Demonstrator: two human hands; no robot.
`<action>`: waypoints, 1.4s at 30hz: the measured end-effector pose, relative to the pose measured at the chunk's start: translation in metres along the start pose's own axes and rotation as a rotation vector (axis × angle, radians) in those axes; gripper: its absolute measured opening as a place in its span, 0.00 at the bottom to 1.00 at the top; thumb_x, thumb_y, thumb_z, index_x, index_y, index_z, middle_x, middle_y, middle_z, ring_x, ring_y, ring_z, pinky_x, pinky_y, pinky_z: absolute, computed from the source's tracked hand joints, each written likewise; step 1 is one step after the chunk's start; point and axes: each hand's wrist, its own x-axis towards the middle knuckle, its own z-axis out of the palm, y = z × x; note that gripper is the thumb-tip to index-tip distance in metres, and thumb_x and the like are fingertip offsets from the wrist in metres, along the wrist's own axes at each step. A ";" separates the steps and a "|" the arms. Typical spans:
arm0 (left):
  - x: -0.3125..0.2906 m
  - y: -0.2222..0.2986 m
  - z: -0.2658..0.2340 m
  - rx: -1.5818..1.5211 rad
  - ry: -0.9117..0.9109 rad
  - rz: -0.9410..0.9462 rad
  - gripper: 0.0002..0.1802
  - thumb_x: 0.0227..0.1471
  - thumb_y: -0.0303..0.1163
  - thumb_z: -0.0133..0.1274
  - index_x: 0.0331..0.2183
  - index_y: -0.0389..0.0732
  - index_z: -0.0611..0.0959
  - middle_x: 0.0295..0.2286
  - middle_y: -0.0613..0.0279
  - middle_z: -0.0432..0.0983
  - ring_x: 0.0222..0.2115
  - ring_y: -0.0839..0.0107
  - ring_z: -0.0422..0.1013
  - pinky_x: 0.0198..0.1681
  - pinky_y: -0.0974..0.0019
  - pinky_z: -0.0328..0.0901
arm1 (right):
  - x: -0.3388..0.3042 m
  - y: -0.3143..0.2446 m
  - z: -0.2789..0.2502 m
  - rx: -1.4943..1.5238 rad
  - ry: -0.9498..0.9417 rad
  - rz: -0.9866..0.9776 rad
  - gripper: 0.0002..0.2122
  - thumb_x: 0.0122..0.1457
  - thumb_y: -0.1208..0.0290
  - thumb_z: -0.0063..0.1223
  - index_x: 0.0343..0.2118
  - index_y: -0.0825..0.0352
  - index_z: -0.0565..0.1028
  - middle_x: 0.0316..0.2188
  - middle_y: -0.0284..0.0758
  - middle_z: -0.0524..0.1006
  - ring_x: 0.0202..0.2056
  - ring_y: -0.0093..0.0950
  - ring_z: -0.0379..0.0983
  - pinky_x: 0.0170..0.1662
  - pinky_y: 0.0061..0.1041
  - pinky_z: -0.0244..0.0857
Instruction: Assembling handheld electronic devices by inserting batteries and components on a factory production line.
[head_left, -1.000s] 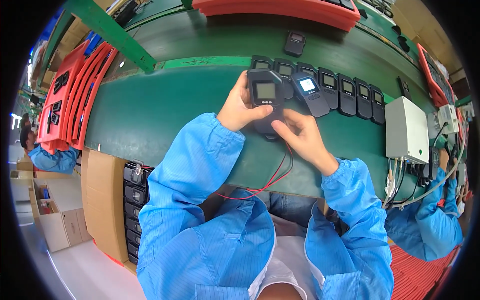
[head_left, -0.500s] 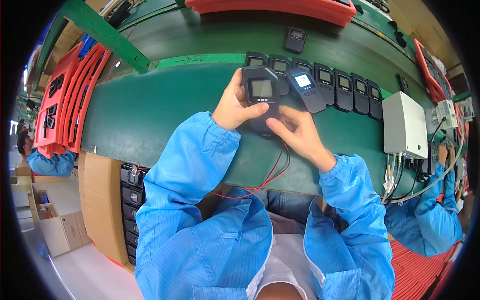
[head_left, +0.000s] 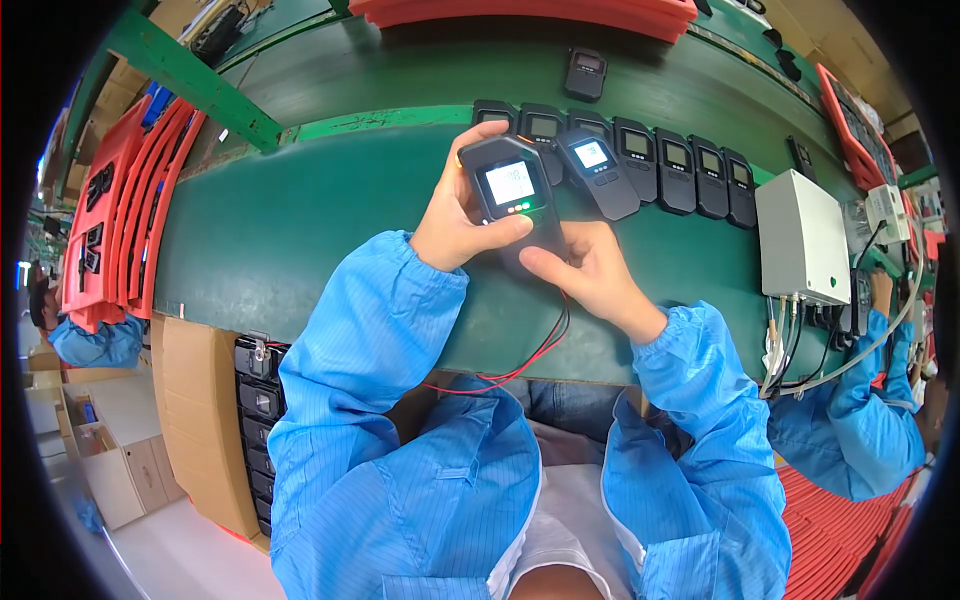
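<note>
Worktop (head_left: 300, 235) shows green surface and a near edge well left of the white box (head_left: 803, 240). Just left of that box, a row of black meters (head_left: 676, 172) is partly hidden at its far end. Farther left, the left hand (head_left: 460, 220) grips a lit meter (head_left: 511, 184), long axis tilted, top pointing away and leftward; the right hand (head_left: 597, 275) pinches its lower end, fingertips hidden.

Left: stacked red trays (head_left: 139, 225), green post (head_left: 192, 78) to their right, cardboard box (head_left: 203, 420) nearer. Far side: another red tray (head_left: 530, 12). Right: white box (head_left: 802, 238), cables (head_left: 788, 345) out its underside; co-worker (head_left: 848, 430) in blue, farther right. Near right: ribbed red stack (head_left: 835, 530).
</note>
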 end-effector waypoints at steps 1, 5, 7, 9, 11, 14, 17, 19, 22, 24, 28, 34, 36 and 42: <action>-0.001 0.000 0.001 -0.002 -0.005 0.006 0.49 0.34 0.23 0.66 0.57 0.43 0.58 0.48 0.61 0.66 0.50 0.68 0.65 0.53 0.62 0.62 | -0.001 0.000 -0.001 0.015 -0.011 0.000 0.13 0.58 0.70 0.56 0.42 0.74 0.75 0.33 0.31 0.78 0.35 0.17 0.71 0.37 0.18 0.66; -0.003 -0.001 0.000 0.000 -0.026 0.030 0.49 0.34 0.23 0.65 0.58 0.44 0.58 0.48 0.61 0.66 0.49 0.68 0.65 0.53 0.62 0.62 | -0.003 0.000 -0.002 0.037 -0.041 0.019 0.13 0.57 0.69 0.56 0.39 0.75 0.76 0.32 0.31 0.78 0.35 0.17 0.71 0.38 0.18 0.66; -0.004 -0.001 -0.001 0.015 -0.052 0.055 0.46 0.37 0.25 0.64 0.57 0.44 0.59 0.47 0.61 0.67 0.49 0.69 0.65 0.53 0.63 0.62 | -0.004 0.000 -0.001 0.028 -0.055 0.050 0.13 0.57 0.68 0.56 0.39 0.75 0.76 0.32 0.32 0.78 0.35 0.17 0.72 0.39 0.18 0.66; -0.002 -0.001 -0.004 -0.013 -0.019 0.046 0.42 0.40 0.27 0.62 0.56 0.43 0.61 0.45 0.61 0.68 0.47 0.70 0.67 0.51 0.65 0.64 | -0.002 0.004 -0.002 0.010 -0.056 0.052 0.13 0.57 0.68 0.56 0.39 0.75 0.76 0.32 0.32 0.78 0.35 0.18 0.72 0.39 0.18 0.67; 0.001 -0.002 -0.008 -0.068 0.039 0.032 0.33 0.46 0.30 0.58 0.54 0.42 0.65 0.42 0.63 0.72 0.42 0.72 0.70 0.46 0.68 0.67 | -0.001 0.009 -0.003 -0.026 -0.054 0.051 0.13 0.58 0.68 0.56 0.39 0.75 0.76 0.32 0.32 0.78 0.35 0.18 0.72 0.39 0.18 0.67; 0.002 0.003 -0.016 -0.027 0.106 -0.077 0.25 0.51 0.33 0.53 0.51 0.40 0.70 0.38 0.64 0.74 0.37 0.75 0.72 0.40 0.72 0.69 | -0.002 0.009 -0.001 -0.095 -0.039 0.020 0.14 0.58 0.68 0.55 0.40 0.75 0.75 0.33 0.33 0.78 0.36 0.18 0.72 0.39 0.19 0.67; 0.003 0.005 -0.016 0.012 0.144 -0.093 0.20 0.54 0.35 0.50 0.48 0.39 0.73 0.35 0.64 0.77 0.34 0.77 0.73 0.35 0.75 0.70 | -0.002 0.010 0.003 -0.147 -0.054 -0.004 0.14 0.59 0.67 0.55 0.41 0.75 0.75 0.34 0.33 0.78 0.37 0.18 0.71 0.40 0.19 0.67; 0.003 0.006 -0.014 0.049 0.144 -0.021 0.18 0.55 0.35 0.49 0.46 0.38 0.75 0.33 0.64 0.78 0.31 0.78 0.74 0.30 0.76 0.70 | -0.001 0.010 0.005 -0.181 -0.085 -0.021 0.15 0.59 0.67 0.54 0.41 0.76 0.74 0.34 0.33 0.77 0.38 0.18 0.71 0.40 0.19 0.67; 0.002 0.007 -0.018 0.053 0.127 -0.002 0.18 0.54 0.35 0.49 0.46 0.38 0.75 0.34 0.63 0.78 0.33 0.77 0.74 0.33 0.75 0.70 | 0.000 0.011 0.004 -0.287 -0.095 -0.089 0.15 0.59 0.67 0.53 0.41 0.76 0.74 0.35 0.34 0.77 0.36 0.22 0.72 0.40 0.21 0.67; 0.002 0.008 -0.020 0.055 0.117 0.008 0.19 0.54 0.35 0.50 0.46 0.38 0.75 0.34 0.62 0.78 0.34 0.77 0.74 0.34 0.75 0.70 | 0.001 0.010 0.001 -0.340 -0.100 -0.123 0.15 0.59 0.66 0.52 0.41 0.76 0.74 0.35 0.35 0.77 0.35 0.23 0.73 0.40 0.23 0.68; 0.000 0.012 -0.023 0.094 0.055 0.034 0.19 0.54 0.34 0.50 0.47 0.37 0.76 0.34 0.62 0.78 0.34 0.76 0.74 0.38 0.73 0.69 | 0.003 0.006 -0.007 -0.536 -0.109 -0.146 0.15 0.60 0.66 0.49 0.41 0.74 0.75 0.35 0.38 0.76 0.37 0.33 0.74 0.43 0.27 0.66; 0.002 0.041 -0.036 0.209 -0.112 -0.064 0.18 0.53 0.32 0.49 0.46 0.37 0.77 0.33 0.63 0.78 0.32 0.77 0.73 0.38 0.73 0.68 | 0.013 0.005 -0.004 -0.753 0.137 -0.523 0.14 0.60 0.66 0.47 0.43 0.69 0.76 0.45 0.44 0.73 0.47 0.41 0.69 0.50 0.31 0.62; -0.002 0.057 -0.058 0.242 -0.145 -0.097 0.18 0.53 0.32 0.49 0.47 0.38 0.77 0.33 0.63 0.78 0.31 0.78 0.73 0.37 0.74 0.67 | 0.014 0.005 0.001 -0.819 0.148 -0.585 0.13 0.60 0.66 0.48 0.43 0.68 0.76 0.47 0.44 0.73 0.50 0.42 0.67 0.52 0.32 0.61; -0.007 0.078 -0.093 0.480 -0.363 -0.660 0.19 0.55 0.32 0.50 0.49 0.44 0.74 0.27 0.70 0.76 0.25 0.85 0.66 0.27 0.78 0.61 | 0.011 0.010 0.007 -0.915 0.024 -0.525 0.12 0.56 0.69 0.53 0.43 0.66 0.77 0.52 0.42 0.71 0.55 0.43 0.64 0.54 0.35 0.62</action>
